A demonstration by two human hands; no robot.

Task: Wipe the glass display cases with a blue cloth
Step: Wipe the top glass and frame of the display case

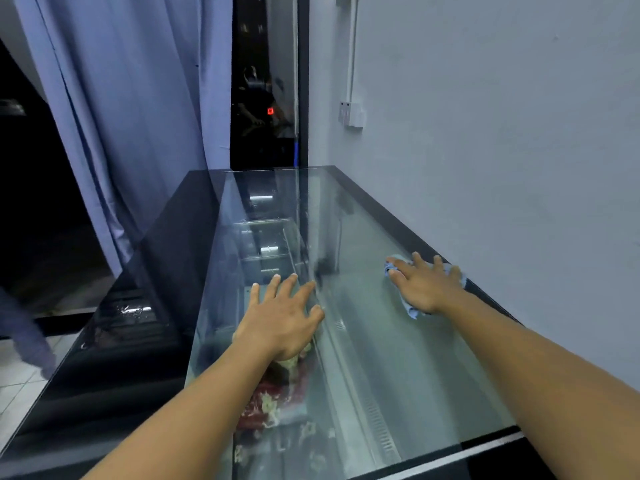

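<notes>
Ok so your right hand (pixel 427 285) is flat on the blue cloth (pixel 410 311), fingers straight and a bit fanned, pressing it onto the top of the glass case (pixel 398 375) out at 3 o'clock, right by the edge next to the wall (pixel 485 133); the cloth is bunched under your palm with bits poking out either side; your left hand (pixel 280 317) is around 6 o'clock of centre, fingers spread wide, holding nothing, looks like you're bracing on the glass; I'd guess you're mid-wipe on the top pane; no clear line between cleaned and uncleaned glass, so can't say how much is done; the far end at 12 o'clock and the dark front panel (pixel 104 358) at 9 o'clock probably need passes too; no other cases in view.
</notes>
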